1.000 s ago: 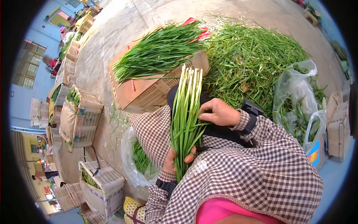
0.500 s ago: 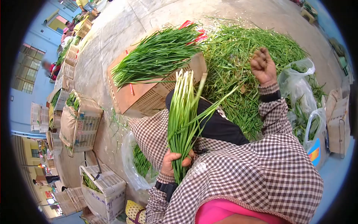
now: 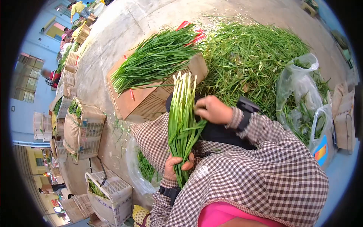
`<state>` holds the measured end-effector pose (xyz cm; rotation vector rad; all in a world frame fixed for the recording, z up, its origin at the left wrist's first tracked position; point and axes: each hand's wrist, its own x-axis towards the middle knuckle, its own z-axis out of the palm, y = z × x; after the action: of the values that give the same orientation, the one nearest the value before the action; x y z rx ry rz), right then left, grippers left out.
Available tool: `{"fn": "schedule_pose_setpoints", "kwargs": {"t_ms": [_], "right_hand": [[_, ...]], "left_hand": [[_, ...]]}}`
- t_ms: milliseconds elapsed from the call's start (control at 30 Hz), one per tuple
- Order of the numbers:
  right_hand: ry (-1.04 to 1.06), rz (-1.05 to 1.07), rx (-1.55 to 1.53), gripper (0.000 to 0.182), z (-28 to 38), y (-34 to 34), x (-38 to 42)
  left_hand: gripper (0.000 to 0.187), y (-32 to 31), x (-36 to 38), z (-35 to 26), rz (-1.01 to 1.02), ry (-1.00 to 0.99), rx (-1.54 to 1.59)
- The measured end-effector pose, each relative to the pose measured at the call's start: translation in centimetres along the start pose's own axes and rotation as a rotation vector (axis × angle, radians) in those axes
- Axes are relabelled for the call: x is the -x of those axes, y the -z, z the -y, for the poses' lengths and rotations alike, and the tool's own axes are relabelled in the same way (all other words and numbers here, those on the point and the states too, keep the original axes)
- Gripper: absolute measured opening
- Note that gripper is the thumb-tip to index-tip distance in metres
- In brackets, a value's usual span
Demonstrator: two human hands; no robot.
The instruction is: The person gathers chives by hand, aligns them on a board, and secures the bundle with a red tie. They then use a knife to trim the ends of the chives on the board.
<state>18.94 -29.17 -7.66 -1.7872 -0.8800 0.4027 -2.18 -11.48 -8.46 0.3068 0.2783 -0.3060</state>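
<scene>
Grip: left hand [image 3: 172, 168] closed round green stalks [image 3: 184, 125]; right hand [image 3: 214, 109] beside them — hold unclear.

Left hand [image 3: 171, 168] partly hidden behind green bunch [image 3: 182, 125]. Right hand [image 3: 214, 110] blurred, fingertip contact unclear. Yellow dotted cloth [image 3: 140, 216] cut by bottom edge.

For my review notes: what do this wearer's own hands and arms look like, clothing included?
The left hand and right hand are ungloved. Loose brown-and-white checked sleeves cover the arms, gathered at the cuffs. Black straps circle both wrists; the right one carries a boxy black piece.
</scene>
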Motion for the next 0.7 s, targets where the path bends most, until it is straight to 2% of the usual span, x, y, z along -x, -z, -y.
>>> {"fn": "schedule_pose_setpoints", "kwargs": {"t_ms": [33, 67, 133, 200, 267, 333, 400, 467, 500, 533, 600, 667, 700], "right_hand": [[0.179, -0.010, 0.029, 0.016, 1.1, -0.1, 0.8], [0.191, 0.109, -0.107, 0.015, 3.2, 0.6, 1.6], [0.072, 0.408, -0.436, 0.012, 5.9, 3.5, 2.1], [-0.075, 0.298, -0.567, 0.012, 4.7, 7.0, 2.7], [-0.082, -0.067, -0.759, 0.011, 2.2, 9.7, 2.8], [-0.060, -0.163, -1.090, 0.011, -1.8, 12.0, 3.0], [-0.180, -0.304, -1.121, 0.014, -3.3, 13.6, 3.9], [-0.191, -0.324, -1.106, 0.016, -4.3, 14.2, 4.7], [-0.188, -0.406, -1.109, 0.016, -4.8, 14.4, 5.1], [-0.182, -0.488, -1.109, 0.015, -5.3, 14.7, 5.3], [-0.126, -0.447, -1.161, 0.015, -7.7, 16.5, 6.3], [-0.057, -0.709, -1.118, 0.016, -9.7, 18.2, 7.1], [-0.009, -0.714, -1.178, 0.017, -10.4, 19.1, 7.8]], "left_hand": [[0.040, 0.3, 0.1, 0.1, -0.003, 0.001, 0.013], [0.040, 0.3, 0.4, 0.2, -0.009, -0.003, 0.020], [0.037, -0.1, 0.3, 0.1, -0.019, -0.020, 0.017], [0.035, -0.5, 0.2, 0.1, -0.022, -0.021, 0.000], [0.035, -0.6, 0.2, -0.1, -0.012, -0.006, -0.024], [0.036, -0.2, 0.1, -0.2, 0.038, 0.012, -0.031], [0.036, -0.1, 0.0, -0.2, 0.083, 0.034, -0.034], [0.036, -0.2, 0.1, -0.2, 0.010, 0.016, -0.047], [0.036, -0.1, 0.1, -0.1, 0.007, 0.006, -0.030], [0.036, -0.2, 0.1, -0.1, 0.009, 0.020, -0.029], [0.036, -0.8, 0.2, -0.3, 0.012, 0.011, -0.062], [0.036, -0.3, 0.3, -0.4, 0.026, 0.007, -0.105], [0.036, 0.1, 0.3, -0.4, 0.023, 0.012, -0.104]]}}
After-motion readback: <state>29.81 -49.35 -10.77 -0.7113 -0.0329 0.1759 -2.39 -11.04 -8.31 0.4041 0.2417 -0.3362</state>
